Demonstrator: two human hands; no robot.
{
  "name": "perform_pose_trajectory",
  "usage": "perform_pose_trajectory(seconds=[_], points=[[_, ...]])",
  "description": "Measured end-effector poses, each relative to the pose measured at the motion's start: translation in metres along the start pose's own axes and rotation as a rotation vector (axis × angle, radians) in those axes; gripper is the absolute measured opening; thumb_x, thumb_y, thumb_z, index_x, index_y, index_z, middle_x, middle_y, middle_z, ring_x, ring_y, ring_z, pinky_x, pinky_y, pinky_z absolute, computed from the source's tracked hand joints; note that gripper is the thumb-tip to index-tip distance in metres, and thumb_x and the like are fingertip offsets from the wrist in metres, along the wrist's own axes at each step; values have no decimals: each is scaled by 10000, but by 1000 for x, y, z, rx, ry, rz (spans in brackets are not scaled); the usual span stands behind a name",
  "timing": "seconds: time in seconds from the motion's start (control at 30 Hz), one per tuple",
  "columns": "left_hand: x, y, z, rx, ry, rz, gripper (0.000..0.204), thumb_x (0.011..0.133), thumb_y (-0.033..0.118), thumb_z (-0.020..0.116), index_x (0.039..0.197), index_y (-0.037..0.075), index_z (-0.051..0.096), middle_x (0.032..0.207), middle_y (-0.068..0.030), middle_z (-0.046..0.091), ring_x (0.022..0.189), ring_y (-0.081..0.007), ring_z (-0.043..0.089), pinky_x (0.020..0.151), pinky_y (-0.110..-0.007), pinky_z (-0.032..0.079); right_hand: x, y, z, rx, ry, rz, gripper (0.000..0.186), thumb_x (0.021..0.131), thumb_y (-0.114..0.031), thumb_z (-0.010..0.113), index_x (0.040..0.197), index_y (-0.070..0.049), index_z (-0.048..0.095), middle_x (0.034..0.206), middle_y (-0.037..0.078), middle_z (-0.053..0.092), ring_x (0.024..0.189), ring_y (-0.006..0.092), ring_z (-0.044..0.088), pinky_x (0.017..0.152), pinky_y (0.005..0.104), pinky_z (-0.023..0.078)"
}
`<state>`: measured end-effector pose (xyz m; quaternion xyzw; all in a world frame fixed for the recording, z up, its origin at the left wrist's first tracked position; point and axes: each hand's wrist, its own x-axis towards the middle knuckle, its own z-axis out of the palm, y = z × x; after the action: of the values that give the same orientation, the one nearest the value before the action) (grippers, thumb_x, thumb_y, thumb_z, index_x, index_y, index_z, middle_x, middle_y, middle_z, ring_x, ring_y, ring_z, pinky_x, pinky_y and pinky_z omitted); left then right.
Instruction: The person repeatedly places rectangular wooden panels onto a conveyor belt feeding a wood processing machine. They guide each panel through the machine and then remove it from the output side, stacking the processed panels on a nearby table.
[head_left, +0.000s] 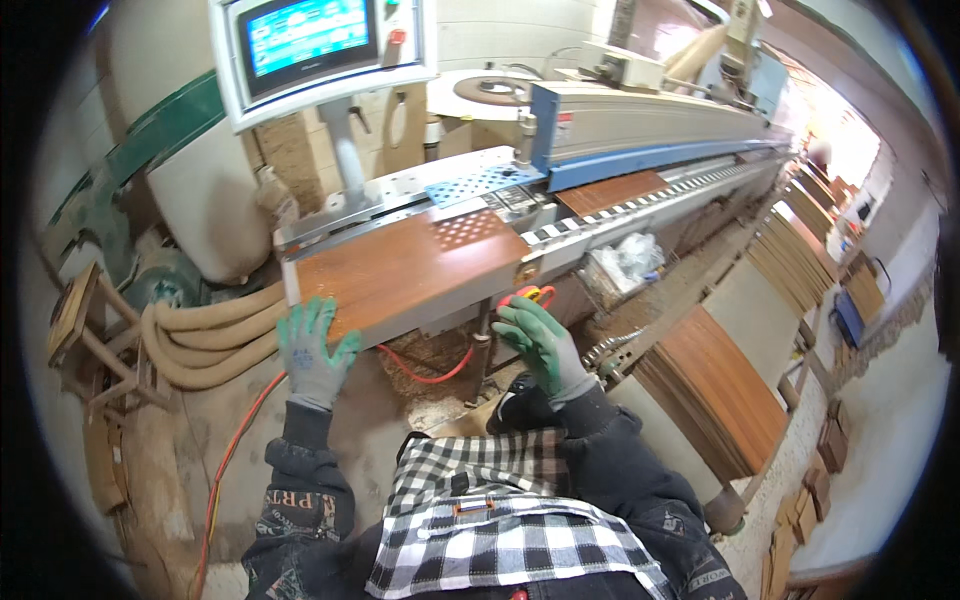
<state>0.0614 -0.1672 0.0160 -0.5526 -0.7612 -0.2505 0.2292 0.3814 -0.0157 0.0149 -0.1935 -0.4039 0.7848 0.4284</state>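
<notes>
A brown wood-grain panel (400, 270) lies on the near end of a long edge-banding machine, its right part over a blue perforated plate. At the panel's near left corner is my left hand (318, 350) in a grey and green glove, fingers spread. Its fingertips overlap the panel's edge, and I cannot tell how firmly they press. My right hand (545, 350), gloved alike, is raised in front of the machine's side with fingers stretched out. Behind its fingertips shows a small red and yellow object (543, 295), partly hidden; whether they touch is unclear.
A second brown panel (615, 192) sits farther along the machine's track. A control screen (308, 38) stands above at the left. Stacked boards (712, 390) lie on a roller conveyor to the right. Thick hoses (215, 340), a red air hose (238, 430) and a wooden stool (95, 340) are at the left.
</notes>
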Motion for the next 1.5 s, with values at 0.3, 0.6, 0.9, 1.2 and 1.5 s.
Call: perform_pose_trajectory(seconds=[0.3,0.6,0.9,1.2,1.5], points=[[42,-7,30,128,-170,-135,697,867,555,591,1435,167,480,1451,-122,475,1356,-347,396,1163,-513,220,-133,-100,-146,-1882,869,-265,728,871,-429,636,1424,0,438,1371,238,514,1245,371,501,1092,477,340],[37,-15,49,131,-41,-88,720,874,549,583,1447,133,451,1452,-123,462,1357,-318,398,1165,-494,230,-198,-85,-221,-2386,1082,137,680,853,-430,652,1409,-82,470,1422,137,485,1316,312,432,1129,470,282],[36,-19,45,141,-47,-101,693,883,526,592,1437,129,467,1462,-124,455,1358,-313,403,1159,-488,239,-208,-73,-149,-2093,913,-537,264,832,-254,690,1008,-63,650,1031,119,672,1013,303,606,977,464,413],[32,-41,49,-83,17,-11,556,898,357,632,1381,107,518,1419,-172,483,1334,-341,426,1147,-488,262,-209,-30,-177,12,953,-149,591,915,-596,581,1087,-35,650,972,86,707,819,190,682,746,310,542],[24,-35,40,-37,36,-70,574,892,418,633,1369,112,537,1383,-203,493,1287,-385,431,1131,-524,252,-220,-27,-225,-15,1097,-338,469,872,-556,669,1134,-172,603,923,59,716,771,162,671,693,309,475]])
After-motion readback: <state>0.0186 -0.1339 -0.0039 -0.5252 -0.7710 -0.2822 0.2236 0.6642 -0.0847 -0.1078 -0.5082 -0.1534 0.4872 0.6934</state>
